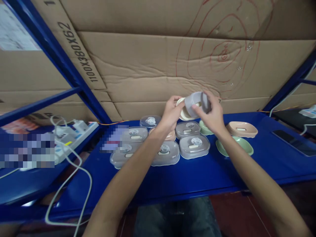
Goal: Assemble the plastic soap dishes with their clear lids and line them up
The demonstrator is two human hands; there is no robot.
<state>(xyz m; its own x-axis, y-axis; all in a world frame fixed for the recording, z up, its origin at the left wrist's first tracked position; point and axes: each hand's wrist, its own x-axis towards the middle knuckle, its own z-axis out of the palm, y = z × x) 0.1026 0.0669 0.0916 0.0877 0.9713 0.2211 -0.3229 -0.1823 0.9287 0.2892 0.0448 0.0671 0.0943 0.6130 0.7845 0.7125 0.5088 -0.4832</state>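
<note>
In the head view, my left hand (172, 112) is closed on a cream soap dish (182, 113), raised over the back of the table. My right hand (212, 112) grips a translucent grey lid (192, 104), tilted on its side against the dish. Below them are several grey lidded soap dishes (195, 148) with round stickers, some partly hidden by my left forearm. Near my right forearm lie a green dish (239, 146) and a peach dish (243, 129). Another green dish (205, 128) shows partly behind my right hand.
The blue table (197, 181) backs onto a cardboard wall (138, 65) with red rings drawn on it. At left, power strips (74, 141) and a looping white cable (90, 184) lie by a blue frame post. A dark phone (293, 142) lies at right.
</note>
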